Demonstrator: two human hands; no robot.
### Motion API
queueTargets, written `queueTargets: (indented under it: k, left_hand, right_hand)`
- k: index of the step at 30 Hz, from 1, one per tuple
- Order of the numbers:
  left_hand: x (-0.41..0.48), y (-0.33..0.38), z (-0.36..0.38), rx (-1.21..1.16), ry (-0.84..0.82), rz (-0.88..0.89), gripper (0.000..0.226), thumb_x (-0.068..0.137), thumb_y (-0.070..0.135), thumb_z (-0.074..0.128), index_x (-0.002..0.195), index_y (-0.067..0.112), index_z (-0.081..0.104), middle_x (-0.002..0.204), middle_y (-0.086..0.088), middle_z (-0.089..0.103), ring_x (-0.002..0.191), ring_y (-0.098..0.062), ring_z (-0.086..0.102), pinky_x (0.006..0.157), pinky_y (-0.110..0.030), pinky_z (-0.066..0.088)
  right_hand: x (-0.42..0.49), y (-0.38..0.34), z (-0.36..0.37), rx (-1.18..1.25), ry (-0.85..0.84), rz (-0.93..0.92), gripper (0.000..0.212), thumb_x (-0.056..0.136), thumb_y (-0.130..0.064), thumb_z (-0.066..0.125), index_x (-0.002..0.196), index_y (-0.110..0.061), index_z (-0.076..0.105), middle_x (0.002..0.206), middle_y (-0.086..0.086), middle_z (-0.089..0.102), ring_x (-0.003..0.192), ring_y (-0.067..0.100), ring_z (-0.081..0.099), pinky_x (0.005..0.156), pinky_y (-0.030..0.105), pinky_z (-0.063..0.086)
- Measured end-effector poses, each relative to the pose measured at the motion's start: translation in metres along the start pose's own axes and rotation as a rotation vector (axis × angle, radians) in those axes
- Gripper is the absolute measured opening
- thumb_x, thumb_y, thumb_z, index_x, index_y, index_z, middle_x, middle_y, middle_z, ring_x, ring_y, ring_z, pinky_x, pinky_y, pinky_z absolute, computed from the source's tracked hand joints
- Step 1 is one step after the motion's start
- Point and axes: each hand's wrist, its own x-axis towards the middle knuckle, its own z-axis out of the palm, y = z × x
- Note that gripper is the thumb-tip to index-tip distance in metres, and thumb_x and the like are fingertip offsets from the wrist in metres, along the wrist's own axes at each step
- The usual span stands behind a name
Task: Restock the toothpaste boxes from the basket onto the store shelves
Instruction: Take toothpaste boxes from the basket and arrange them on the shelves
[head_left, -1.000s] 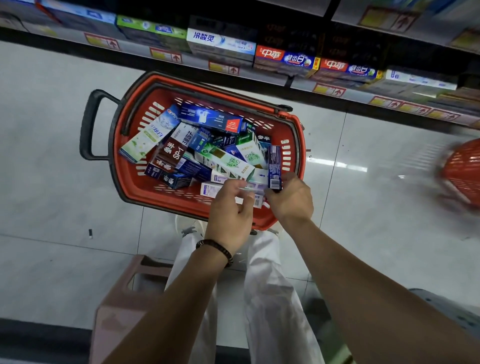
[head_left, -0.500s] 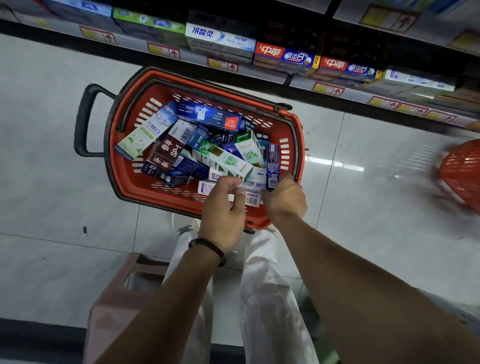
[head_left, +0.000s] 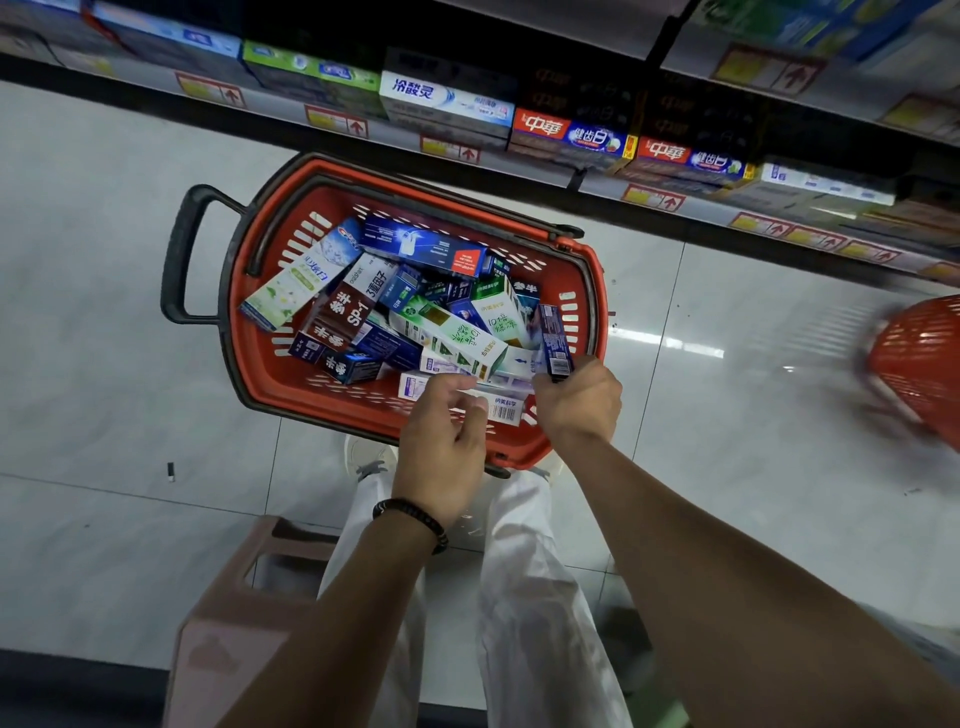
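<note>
A red basket (head_left: 270, 374) with a black handle sits on the floor, holding several toothpaste boxes in a loose heap. At its near rim my left hand (head_left: 441, 431) curls its fingers over a white box with a barcode (head_left: 504, 411). My right hand (head_left: 576, 400) grips the lower end of a dark blue box (head_left: 553, 332) standing on edge against the basket's right wall. Beyond the basket, the store shelf (head_left: 337, 122) carries rows of toothpaste boxes (head_left: 571, 132).
A second red basket (head_left: 919, 364) lies blurred at the right edge. A pink plastic stool (head_left: 234, 597) stands under me at the lower left. My legs in white trousers (head_left: 519, 597) are just behind the basket. Grey floor tiles surround it.
The white box has slid toward the basket's near rim under my left hand, so its barcode end now shows. My right hand stays on the dark blue box.
</note>
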Motion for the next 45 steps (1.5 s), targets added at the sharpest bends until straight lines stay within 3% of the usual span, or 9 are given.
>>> queueTargets:
  k: [8, 12, 18, 22, 25, 28, 31, 38, 45]
  left_hand:
    - [0.007, 0.025, -0.015, 0.030, 0.053, 0.020, 0.015, 0.106, 0.029, 0.057, 0.120, 0.029, 0.059, 0.112, 0.014, 0.065, 0.098, -0.024, 0.073, 0.084, -0.039, 0.060]
    - [0.001, 0.044, -0.024, 0.035, 0.042, 0.012, 0.018, 0.105, 0.031, 0.058, 0.123, 0.027, 0.059, 0.114, 0.011, 0.066, 0.098, -0.023, 0.073, 0.084, -0.041, 0.062]
    - [-0.016, 0.075, -0.042, 0.015, 0.013, 0.049, 0.017, 0.105, 0.027, 0.059, 0.122, 0.031, 0.057, 0.116, 0.009, 0.067, 0.102, -0.020, 0.073, 0.084, -0.037, 0.063]
    - [-0.028, 0.096, -0.058, 0.014, 0.019, 0.068, 0.019, 0.105, 0.024, 0.060, 0.121, 0.032, 0.057, 0.115, 0.007, 0.069, 0.105, -0.019, 0.071, 0.090, -0.043, 0.062]
    - [-0.040, 0.114, -0.068, 0.003, 0.022, 0.069, 0.020, 0.104, 0.022, 0.061, 0.122, 0.029, 0.058, 0.112, 0.008, 0.069, 0.103, -0.014, 0.071, 0.090, -0.044, 0.062]
    - [-0.056, 0.132, -0.077, 0.013, 0.018, 0.100, 0.018, 0.104, 0.020, 0.062, 0.116, 0.033, 0.058, 0.114, 0.007, 0.070, 0.103, -0.016, 0.071, 0.092, -0.044, 0.062]
    - [-0.069, 0.149, -0.085, -0.002, 0.022, 0.092, 0.018, 0.103, 0.019, 0.063, 0.115, 0.033, 0.059, 0.111, 0.013, 0.069, 0.101, -0.014, 0.071, 0.092, -0.044, 0.061]
    - [-0.089, 0.209, -0.118, -0.028, 0.030, 0.110, 0.019, 0.105, 0.023, 0.059, 0.123, 0.028, 0.061, 0.113, 0.010, 0.069, 0.090, -0.014, 0.074, 0.075, -0.029, 0.060]
    - [-0.115, 0.292, -0.152, -0.459, 0.009, -0.042, 0.029, 0.105, 0.020, 0.062, 0.133, 0.026, 0.060, 0.121, -0.007, 0.071, 0.084, -0.022, 0.074, 0.066, -0.033, 0.061]
  right_hand:
    - [-0.021, -0.003, -0.030, 0.110, 0.014, -0.036, 0.037, 0.089, -0.043, 0.076, 0.119, -0.021, 0.072, 0.107, 0.002, 0.075, 0.093, 0.021, 0.072, 0.075, 0.030, 0.061]
    - [-0.040, -0.010, -0.053, 0.130, 0.016, -0.113, 0.031, 0.090, -0.044, 0.074, 0.112, -0.021, 0.075, 0.100, -0.002, 0.076, 0.084, 0.018, 0.071, 0.058, 0.016, 0.046]
    - [-0.075, -0.020, -0.096, 0.238, -0.004, -0.149, 0.031, 0.089, -0.037, 0.078, 0.116, -0.022, 0.075, 0.102, -0.004, 0.080, 0.084, 0.016, 0.075, 0.072, 0.029, 0.062]
    - [-0.095, -0.029, -0.129, 0.292, 0.012, -0.158, 0.035, 0.090, -0.036, 0.080, 0.120, -0.019, 0.075, 0.104, -0.004, 0.079, 0.082, 0.012, 0.072, 0.057, 0.006, 0.043]
    - [-0.109, -0.036, -0.154, 0.331, 0.024, -0.170, 0.034, 0.090, -0.034, 0.080, 0.120, -0.019, 0.075, 0.103, -0.004, 0.079, 0.079, 0.009, 0.073, 0.057, 0.005, 0.046]
    - [-0.121, -0.046, -0.176, 0.389, 0.039, -0.190, 0.036, 0.087, -0.034, 0.081, 0.119, -0.020, 0.075, 0.104, -0.004, 0.079, 0.079, 0.008, 0.074, 0.068, 0.017, 0.057]
    - [-0.136, -0.061, -0.201, 0.469, 0.026, -0.203, 0.036, 0.088, -0.030, 0.082, 0.121, -0.018, 0.074, 0.102, -0.007, 0.078, 0.074, 0.003, 0.073, 0.059, 0.007, 0.051]
    - [-0.178, -0.087, -0.270, 0.641, -0.076, -0.245, 0.030, 0.089, -0.016, 0.082, 0.118, -0.014, 0.075, 0.089, -0.008, 0.079, 0.073, 0.009, 0.077, 0.056, 0.024, 0.060]
    - [-0.236, -0.115, -0.342, 0.669, -0.150, -0.326, 0.027, 0.085, -0.007, 0.082, 0.110, -0.017, 0.078, 0.075, -0.008, 0.078, 0.062, 0.013, 0.072, 0.065, 0.046, 0.066]
